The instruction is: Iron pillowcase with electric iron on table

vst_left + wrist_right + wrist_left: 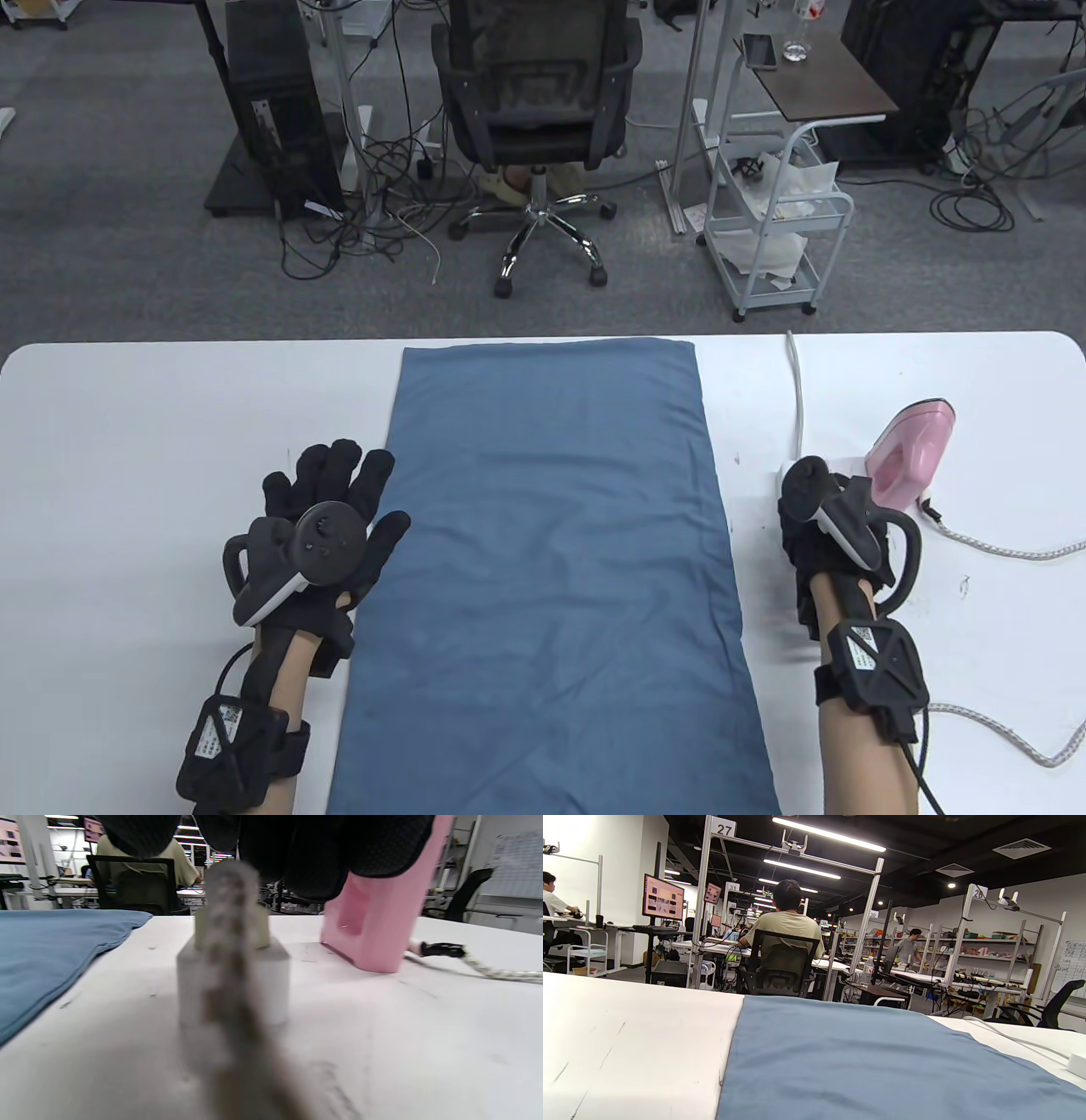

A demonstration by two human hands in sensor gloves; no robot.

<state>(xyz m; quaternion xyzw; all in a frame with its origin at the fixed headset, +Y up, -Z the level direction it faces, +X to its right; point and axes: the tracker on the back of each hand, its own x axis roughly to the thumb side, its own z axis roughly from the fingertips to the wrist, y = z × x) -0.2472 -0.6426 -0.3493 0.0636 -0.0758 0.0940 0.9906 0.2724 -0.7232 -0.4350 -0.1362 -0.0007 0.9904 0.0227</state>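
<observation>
A blue pillowcase lies flat down the middle of the white table; it also shows in the left wrist view and the right wrist view. A pink iron stands upright at the right. My left hand is open with fingers spread at the pillowcase's left edge. My right hand is right of the pillowcase, next to the iron. Its fingers hang just above a plug sitting in a white socket block; their grip is hidden.
The iron's braided cord loops over the table's right side and runs under my right forearm. A white cable runs from the socket block to the far table edge. An office chair and a white cart stand beyond the table.
</observation>
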